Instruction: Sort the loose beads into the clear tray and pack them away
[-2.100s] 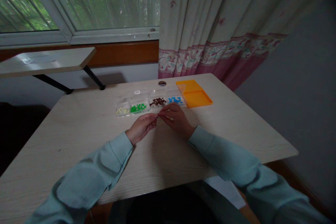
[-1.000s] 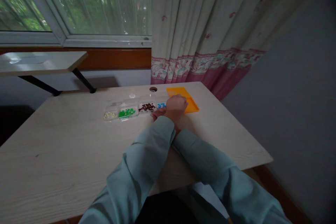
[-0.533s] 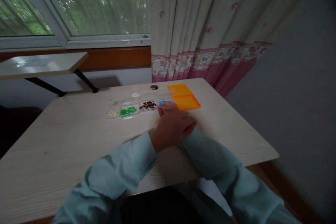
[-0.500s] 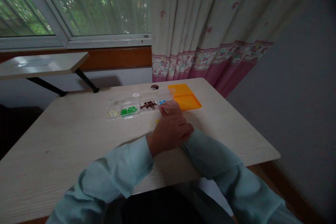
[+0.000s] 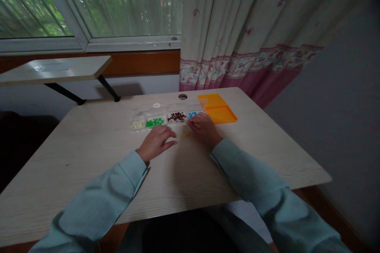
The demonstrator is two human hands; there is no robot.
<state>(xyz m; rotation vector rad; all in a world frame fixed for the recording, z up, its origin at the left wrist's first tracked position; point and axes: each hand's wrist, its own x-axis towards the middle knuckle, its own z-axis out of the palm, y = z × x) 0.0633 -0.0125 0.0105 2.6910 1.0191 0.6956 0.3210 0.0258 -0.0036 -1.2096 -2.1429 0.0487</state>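
Observation:
My left hand [image 5: 156,142] lies on the wooden table [image 5: 89,154], its fingers stretched out low towards the right and holding nothing I can see. My right hand [image 5: 204,128] rests just in front of the clear compartment box [image 5: 142,116], its fingertips drawn together by the blue beads [image 5: 193,114]; whatever they pinch is too small to make out. A few small yellow bits [image 5: 184,136] lie on the table between the two hands. The box also holds brown beads [image 5: 176,116], green beads [image 5: 154,121] and whitish beads [image 5: 137,125].
An orange tray [image 5: 218,111] sits right of the box. A cable hole [image 5: 182,96] is behind it. A second tabletop [image 5: 56,69] stands at the back left under the window. A curtain [image 5: 237,27] hangs behind the table's far right corner.
My left arm, which had crossed over the right towards the blue beads, has drawn back to the left. Both hands now show side by side, and the yellow bits lie uncovered between them.

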